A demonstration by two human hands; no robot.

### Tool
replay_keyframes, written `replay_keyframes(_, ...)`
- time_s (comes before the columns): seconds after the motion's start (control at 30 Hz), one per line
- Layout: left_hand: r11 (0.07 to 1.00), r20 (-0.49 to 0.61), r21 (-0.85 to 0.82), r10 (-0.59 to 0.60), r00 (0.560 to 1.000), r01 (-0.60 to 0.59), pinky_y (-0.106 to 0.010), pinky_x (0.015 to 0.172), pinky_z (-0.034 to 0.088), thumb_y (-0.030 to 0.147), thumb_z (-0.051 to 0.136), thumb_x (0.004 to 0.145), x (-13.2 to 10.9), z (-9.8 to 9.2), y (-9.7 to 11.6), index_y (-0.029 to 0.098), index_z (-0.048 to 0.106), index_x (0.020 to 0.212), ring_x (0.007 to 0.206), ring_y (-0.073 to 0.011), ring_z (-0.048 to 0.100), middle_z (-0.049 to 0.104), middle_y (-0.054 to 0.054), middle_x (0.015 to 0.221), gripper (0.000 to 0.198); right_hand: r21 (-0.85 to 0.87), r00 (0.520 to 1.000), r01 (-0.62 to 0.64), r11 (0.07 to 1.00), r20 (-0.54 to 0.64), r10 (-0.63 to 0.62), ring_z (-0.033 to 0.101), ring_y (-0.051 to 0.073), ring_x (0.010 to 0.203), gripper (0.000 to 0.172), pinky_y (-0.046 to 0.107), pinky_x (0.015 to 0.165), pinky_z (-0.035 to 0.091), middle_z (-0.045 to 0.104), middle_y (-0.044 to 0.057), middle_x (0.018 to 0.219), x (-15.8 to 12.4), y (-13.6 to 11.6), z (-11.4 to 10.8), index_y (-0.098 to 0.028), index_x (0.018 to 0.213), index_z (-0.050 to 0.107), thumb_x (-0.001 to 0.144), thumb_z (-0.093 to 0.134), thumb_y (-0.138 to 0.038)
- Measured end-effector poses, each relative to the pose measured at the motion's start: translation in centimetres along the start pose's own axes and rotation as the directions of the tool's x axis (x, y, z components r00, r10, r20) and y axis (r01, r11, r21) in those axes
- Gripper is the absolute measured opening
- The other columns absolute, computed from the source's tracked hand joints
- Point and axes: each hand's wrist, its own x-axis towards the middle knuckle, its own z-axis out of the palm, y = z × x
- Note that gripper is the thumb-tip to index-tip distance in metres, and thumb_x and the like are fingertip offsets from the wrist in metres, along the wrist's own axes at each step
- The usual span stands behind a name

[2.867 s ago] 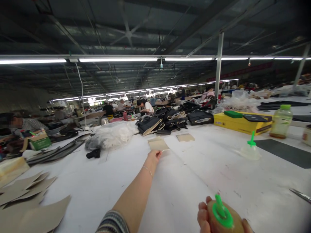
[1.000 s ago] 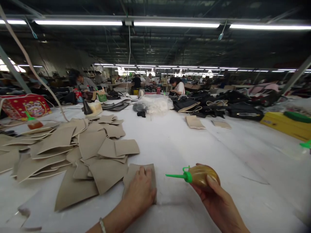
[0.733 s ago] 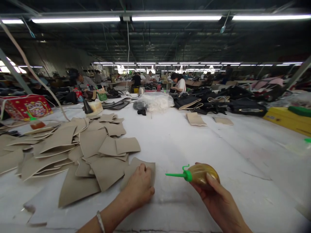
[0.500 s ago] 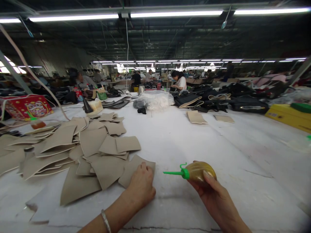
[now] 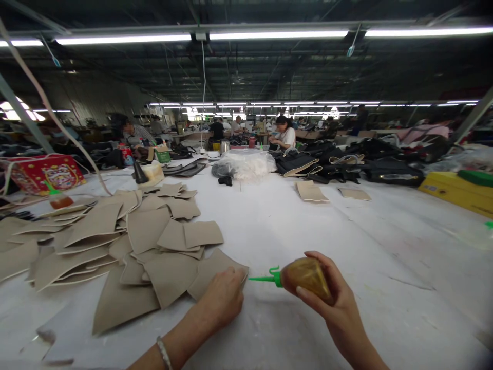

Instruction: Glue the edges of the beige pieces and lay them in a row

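Squeeze bottle (image 5: 306,277): soft, rounded, translucent amber plastic, lying sideways in the right hand (image 5: 335,313). The hand is wrapped around it, thumb on the near side and fingers over the top. It sits low in the middle of the view, just above the table (image 5: 308,226). Its green nozzle (image 5: 264,278) is thin and tapered and points left, with the tip just beside the left hand (image 5: 223,300).

Left hand: fingers bent, tips resting on the near corner of a tan piece (image 5: 213,267). Cannot tell whether it pinches the piece or only presses on it. The piece is flat, matte and stiff-looking, with straight cut edges.

To the left is a loose heap of tan pieces (image 5: 115,236), similar trapezoids that overlap.

Table surface is white, dull and scuffed.

Farther off:
- crumpled clear plastic bag (image 5: 246,162)
- black bags (image 5: 346,164) with pale straps
- yellow box (image 5: 454,190), far right
- red printed box (image 5: 46,172), far left
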Motion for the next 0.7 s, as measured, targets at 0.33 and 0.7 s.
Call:
replay_keyframes(0.33,0.982,-0.016,-0.189,0.012,1.0,-0.015,-0.029,0.091,0.042,0.01,0.039,0.076,0.7,-0.6,-2.4,0.025,0.057,0.119,0.103,-0.0201,0.058,0.067,-0.004,0.111,0.05,-0.194,0.971,0.194,0.962,0.18,-0.16,0.052,0.025,0.105,0.056,0.038,0.095,0.039,0.052,0.003,0.117,1.3,0.3,2.1,-0.03,0.12,0.045,0.073,0.075,-0.036)
replay_keyframes(0.7,0.952,-0.011,-0.305,0.02,1.0,-0.023,-0.028,0.09,0.043,0.01,0.039,0.073,0.5,-1.6,-3.2,0.027,0.061,0.115,0.103,-0.0201,0.059,0.068,0.001,0.11,0.05,-0.315,0.888,0.405,0.858,0.359,-0.287,0.052,0.024,0.103,0.05,0.034,0.089,0.043,0.05,0.004,0.116,2.2,0.2,4.4,-0.031,0.121,0.043,0.078,0.07,-0.03)
